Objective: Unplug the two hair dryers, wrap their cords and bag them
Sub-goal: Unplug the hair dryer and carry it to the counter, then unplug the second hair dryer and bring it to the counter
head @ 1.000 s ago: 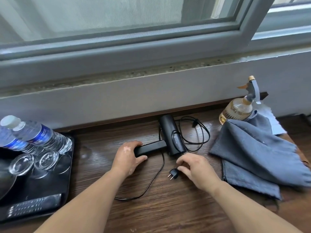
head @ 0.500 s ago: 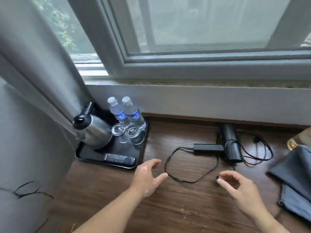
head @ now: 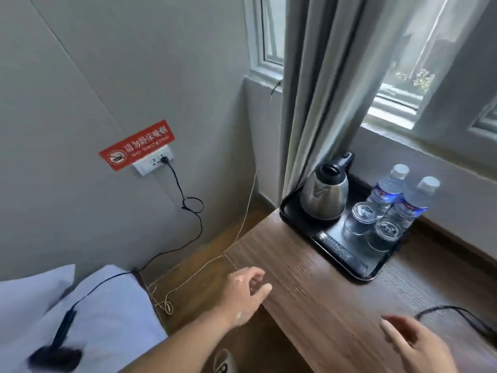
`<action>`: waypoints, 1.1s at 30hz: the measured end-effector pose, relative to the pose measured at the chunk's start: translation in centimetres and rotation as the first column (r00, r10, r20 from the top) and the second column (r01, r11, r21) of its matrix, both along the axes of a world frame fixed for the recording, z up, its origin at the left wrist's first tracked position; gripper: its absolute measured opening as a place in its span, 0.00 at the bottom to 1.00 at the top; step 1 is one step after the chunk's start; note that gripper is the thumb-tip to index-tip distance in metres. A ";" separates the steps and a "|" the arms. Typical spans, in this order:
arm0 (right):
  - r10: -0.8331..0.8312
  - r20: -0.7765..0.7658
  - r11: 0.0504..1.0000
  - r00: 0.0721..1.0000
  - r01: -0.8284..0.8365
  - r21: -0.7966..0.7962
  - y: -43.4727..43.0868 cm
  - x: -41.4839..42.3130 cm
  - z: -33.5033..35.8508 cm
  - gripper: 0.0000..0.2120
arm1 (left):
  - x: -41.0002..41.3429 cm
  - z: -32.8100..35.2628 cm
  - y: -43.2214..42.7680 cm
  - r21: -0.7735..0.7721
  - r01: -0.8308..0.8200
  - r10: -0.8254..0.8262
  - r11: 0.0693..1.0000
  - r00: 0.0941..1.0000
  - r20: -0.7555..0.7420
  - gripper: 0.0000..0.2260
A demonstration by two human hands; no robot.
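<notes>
Head view.

- My left hand point(head: 246, 293) hovers over the left edge of the wooden desk point(head: 309, 292). Its fingers are loosely curled and apart, and they grip nothing.
- My right hand point(head: 419, 345) is blurred. It hangs over the desk near the front edge, fingers spread, holding nothing.
- A black hair dryer point(head: 56, 351), also blurred, lies on the white bed point(head: 115, 313) at lower left.
- Its cord point(head: 199, 230) loops up the wall to a plug point(head: 164, 158) seated in the wall socket point(head: 148, 165) under a red no-smoking sign point(head: 137, 145).
- A thin pale string point(head: 204, 267) trails across the floor gap between bed and desk.
- A second black cord point(head: 457, 309) lies on the desk at the right frame edge, near my right hand.
- A black tray point(head: 360, 277) with a kettle point(head: 324, 196), water bottles point(head: 415, 203) and glasses point(head: 360, 218) sits at the desk's back corner. A stretch of wood lies between it and both hands.
</notes>
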State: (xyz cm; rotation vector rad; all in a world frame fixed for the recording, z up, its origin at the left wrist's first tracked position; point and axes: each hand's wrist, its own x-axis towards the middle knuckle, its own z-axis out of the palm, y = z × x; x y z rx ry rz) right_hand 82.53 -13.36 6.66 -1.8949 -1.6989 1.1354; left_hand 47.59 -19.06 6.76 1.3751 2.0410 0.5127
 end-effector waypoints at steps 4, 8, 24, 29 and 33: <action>0.194 0.052 0.979 0.980 -0.196 0.049 1.0 -8.3 0.6 0.03 | -7.2 -0.9 -2.9 -0.020 -0.073 0.073 0.997 0.997 0.007 0.13; 0.299 0.079 0.954 0.951 -0.300 0.006 1.0 -16.9 1.8 0.03 | -14.7 -2.3 -7.1 -0.029 -0.207 0.208 0.978 0.978 0.028 0.13; 0.546 0.101 0.835 0.832 -0.531 -0.146 0.2 -42.8 -0.8 0.37 | -35.8 -8.0 -28.8 -0.208 -0.753 0.774 0.624 0.632 0.034 0.15; 0.696 0.169 0.718 0.698 -0.678 -0.159 -2.9 -52.8 1.4 0.04 | -39.2 -10.3 -32.8 -0.254 -0.842 0.876 0.475 0.479 0.051 0.16; 0.813 0.171 0.583 0.557 -0.782 -0.220 -4.7 -58.6 -0.9 0.04 | -41.9 -13.3 -35.4 -0.293 -0.875 0.914 0.385 0.406 -0.011 0.18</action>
